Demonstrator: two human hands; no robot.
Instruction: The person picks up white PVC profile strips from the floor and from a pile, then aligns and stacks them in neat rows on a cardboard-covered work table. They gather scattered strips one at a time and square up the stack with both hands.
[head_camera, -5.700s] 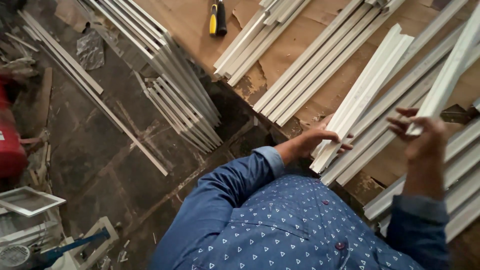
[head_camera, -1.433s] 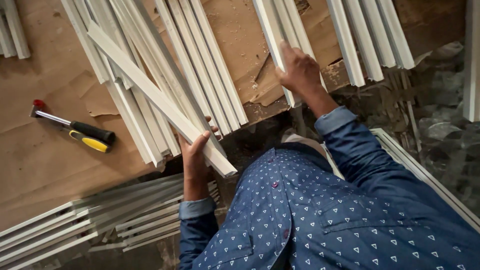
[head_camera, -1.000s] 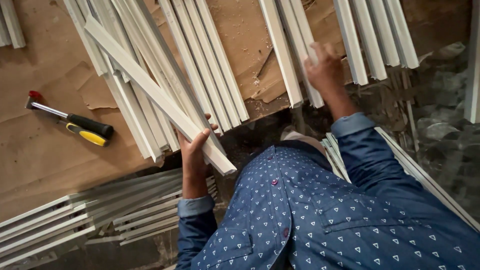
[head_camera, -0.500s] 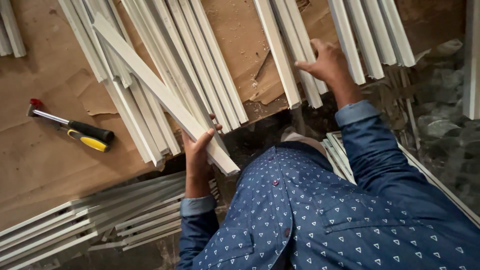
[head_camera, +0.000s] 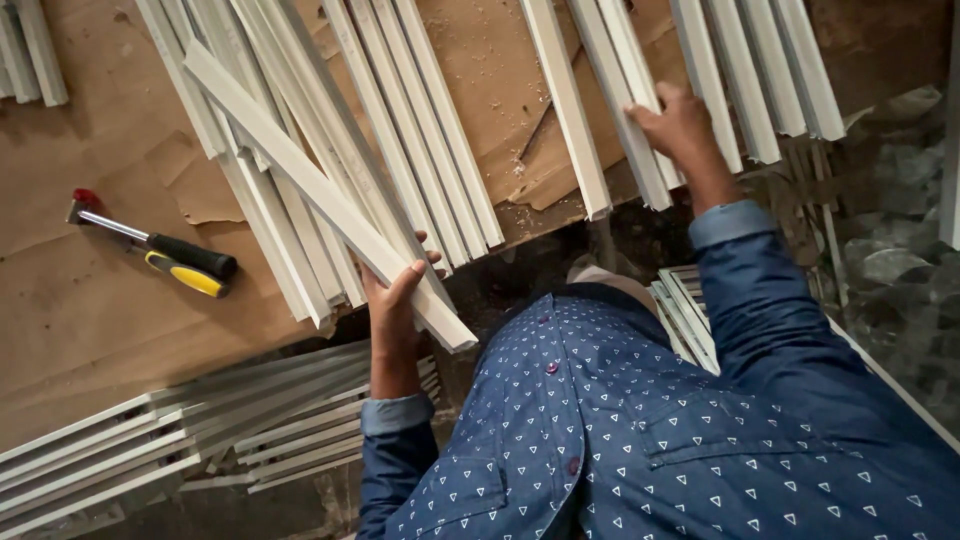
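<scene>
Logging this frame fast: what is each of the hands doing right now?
Left hand: closed around the white strip lying across the stack.
Right hand: resting on a white strip in another stack; grip cannot be told.

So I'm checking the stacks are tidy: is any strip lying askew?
Yes. One white strip lies diagonally across the pile of parallel strips, its near end under the left hand. The right hand rests on another bundle, which lies straight.
</scene>
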